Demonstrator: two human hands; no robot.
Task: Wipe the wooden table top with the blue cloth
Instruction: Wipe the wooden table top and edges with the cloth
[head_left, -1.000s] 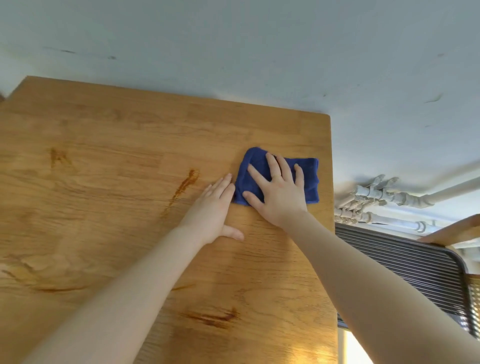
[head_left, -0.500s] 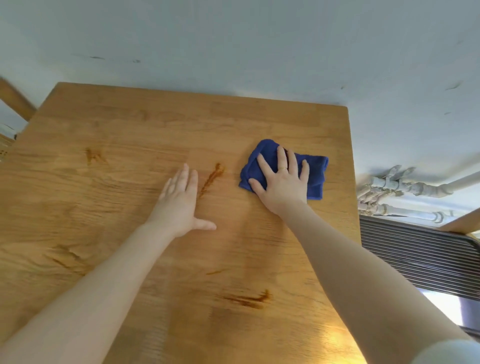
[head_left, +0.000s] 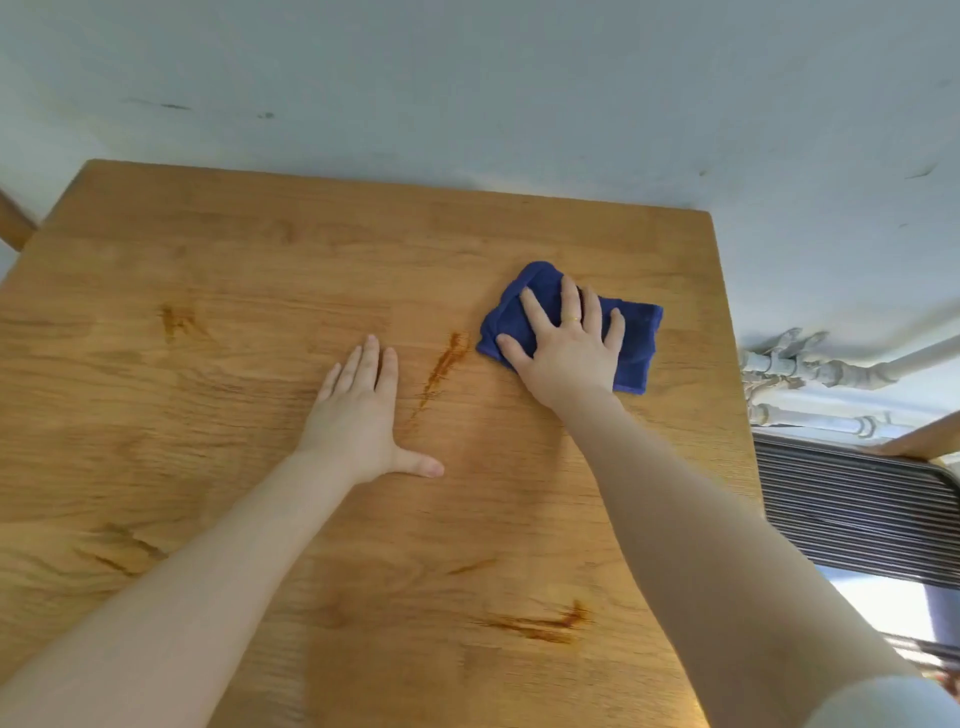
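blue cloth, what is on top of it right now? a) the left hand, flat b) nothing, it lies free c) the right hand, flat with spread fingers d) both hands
c: the right hand lies palm down with spread fingers on the blue cloth, while the left hand rests flat on the bare wooden table top, apart from the cloth.

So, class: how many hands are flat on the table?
2. The left hand lies on bare wood near the middle of the table; the right hand presses the cloth.
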